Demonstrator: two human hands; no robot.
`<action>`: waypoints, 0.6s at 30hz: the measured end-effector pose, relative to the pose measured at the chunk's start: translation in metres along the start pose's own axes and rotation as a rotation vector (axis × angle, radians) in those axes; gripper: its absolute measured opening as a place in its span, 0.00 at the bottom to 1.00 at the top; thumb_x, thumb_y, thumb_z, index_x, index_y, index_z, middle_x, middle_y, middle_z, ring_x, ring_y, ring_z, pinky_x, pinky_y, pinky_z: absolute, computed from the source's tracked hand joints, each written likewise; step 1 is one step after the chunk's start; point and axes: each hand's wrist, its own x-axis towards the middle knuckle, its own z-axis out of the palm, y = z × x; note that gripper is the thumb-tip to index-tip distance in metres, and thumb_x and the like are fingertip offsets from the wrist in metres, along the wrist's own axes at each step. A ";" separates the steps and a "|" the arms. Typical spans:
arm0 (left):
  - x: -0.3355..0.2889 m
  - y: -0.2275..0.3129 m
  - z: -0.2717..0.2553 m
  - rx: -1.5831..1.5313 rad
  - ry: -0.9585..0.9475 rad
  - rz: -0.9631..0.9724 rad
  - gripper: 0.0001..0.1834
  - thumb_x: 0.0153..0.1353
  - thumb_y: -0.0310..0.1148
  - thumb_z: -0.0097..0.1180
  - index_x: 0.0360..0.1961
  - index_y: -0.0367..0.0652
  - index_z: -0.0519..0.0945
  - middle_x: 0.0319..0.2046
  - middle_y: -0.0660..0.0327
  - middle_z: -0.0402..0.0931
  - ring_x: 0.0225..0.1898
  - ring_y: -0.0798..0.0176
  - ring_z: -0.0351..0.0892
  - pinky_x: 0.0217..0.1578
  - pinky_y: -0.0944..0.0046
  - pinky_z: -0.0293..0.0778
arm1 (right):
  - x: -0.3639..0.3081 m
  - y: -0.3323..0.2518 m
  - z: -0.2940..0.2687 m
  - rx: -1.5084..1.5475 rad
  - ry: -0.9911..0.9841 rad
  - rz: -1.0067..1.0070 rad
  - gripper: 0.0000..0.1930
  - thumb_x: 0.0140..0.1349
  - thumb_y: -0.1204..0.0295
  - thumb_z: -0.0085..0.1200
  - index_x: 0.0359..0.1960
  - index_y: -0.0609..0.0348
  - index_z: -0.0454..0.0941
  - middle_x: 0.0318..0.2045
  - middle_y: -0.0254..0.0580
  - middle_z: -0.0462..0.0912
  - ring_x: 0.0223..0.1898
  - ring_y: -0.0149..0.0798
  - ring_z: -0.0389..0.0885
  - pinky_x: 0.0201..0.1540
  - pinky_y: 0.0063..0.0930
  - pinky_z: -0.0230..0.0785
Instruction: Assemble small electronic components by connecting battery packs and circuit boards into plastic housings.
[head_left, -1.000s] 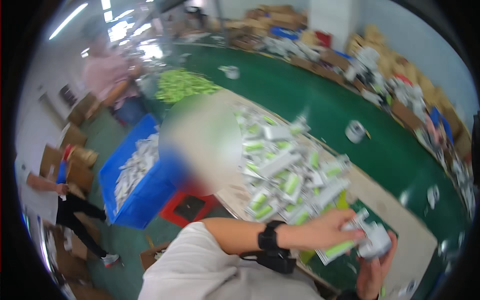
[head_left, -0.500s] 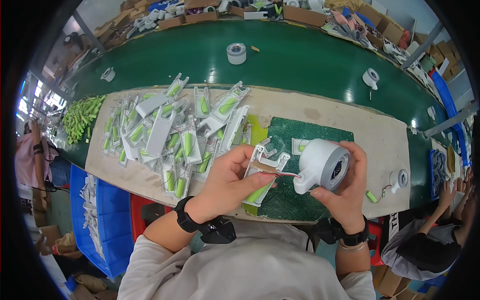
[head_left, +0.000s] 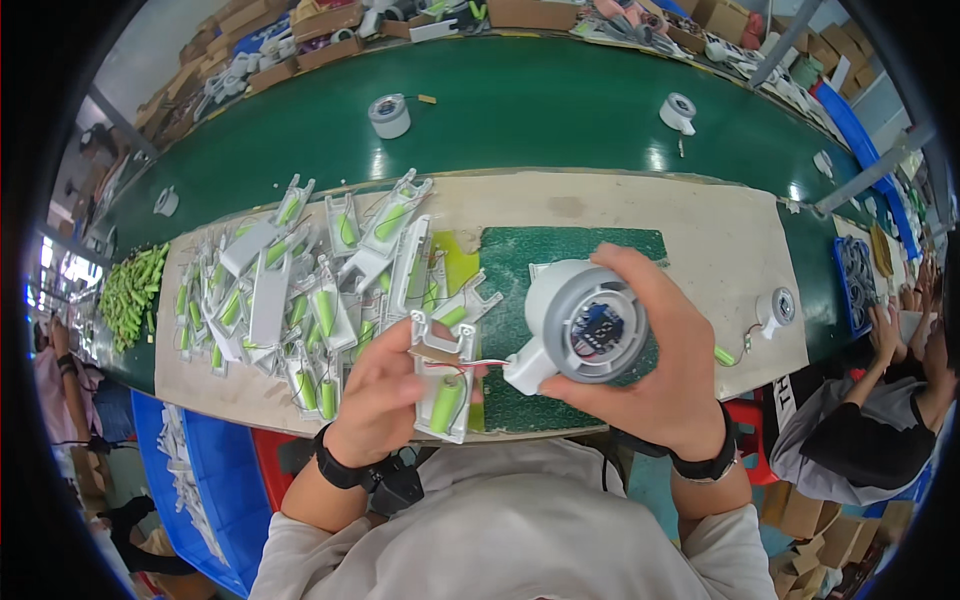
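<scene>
My left hand (head_left: 372,400) grips a white plastic handle shell (head_left: 422,330) by its left side. A green battery cell (head_left: 447,405) lies in that shell, below a brown strip. My right hand (head_left: 672,375) is wrapped round a white round housing (head_left: 545,300) with a grey ring, thumb below and fingers above. Its open face is tilted up and shows a dark blue circuit board (head_left: 598,330). Thin red and white wires (head_left: 488,363) run from the housing's short neck to the shell. Both parts are held over a green textured mat (head_left: 510,400).
A heap of white shells with green cells (head_left: 270,290) covers the board's left side, beside piled green cells (head_left: 135,290). Another round housing (head_left: 776,308) lies at right. More stand on the green bench (head_left: 520,100). A blue bin (head_left: 215,470) is at lower left; co-workers sit either side.
My right hand has turned the round housing so its circuit board shows more fully. The shell in my left hand has turned, exposing its cell. The whole view has shifted.
</scene>
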 end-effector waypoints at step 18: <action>-0.006 -0.010 0.000 0.174 0.262 0.067 0.16 0.59 0.39 0.48 0.40 0.35 0.69 0.32 0.53 0.75 0.31 0.61 0.77 0.33 0.65 0.73 | -0.001 -0.006 0.001 -0.112 -0.053 -0.019 0.37 0.29 0.61 0.71 0.44 0.63 0.67 0.37 0.47 0.75 0.37 0.45 0.77 0.38 0.31 0.69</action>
